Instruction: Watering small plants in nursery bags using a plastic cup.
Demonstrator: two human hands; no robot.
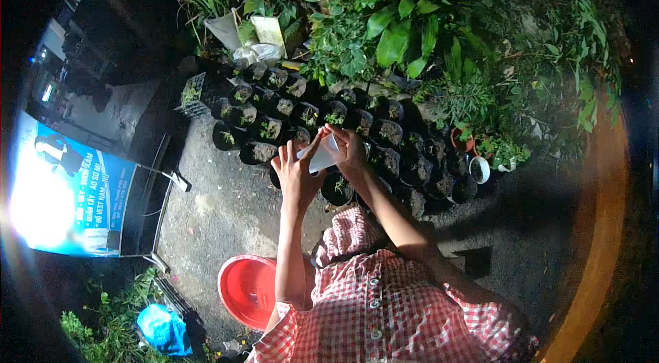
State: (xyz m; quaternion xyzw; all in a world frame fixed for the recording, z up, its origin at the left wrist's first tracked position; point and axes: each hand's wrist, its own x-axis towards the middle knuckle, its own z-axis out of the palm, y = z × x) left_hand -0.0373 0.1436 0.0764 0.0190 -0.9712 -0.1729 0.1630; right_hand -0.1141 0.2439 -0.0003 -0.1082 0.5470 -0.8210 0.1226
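Note:
A translucent whitish plastic item (320,155) is held up in front of me, between both hands. Whether it is a cup or a small bag I cannot tell. My left hand (297,170) grips it from the left, with the thumb along its lower edge. From the right, my right hand (352,151) holds it, and the fingertips of both hands meet near its top. Below and beyond the hands stand rows of black nursery pots (260,152) with soil and small seedlings. One potted seedling (339,190) shows just under my hands.
A red plastic basin (246,291) sits on the concrete ground (206,219) at my left. Near it lies a blue plastic bag (163,329). A lit signboard (77,193) stands far left. Leafy plants (401,28) border the pots, and a white pot (479,170) stands right.

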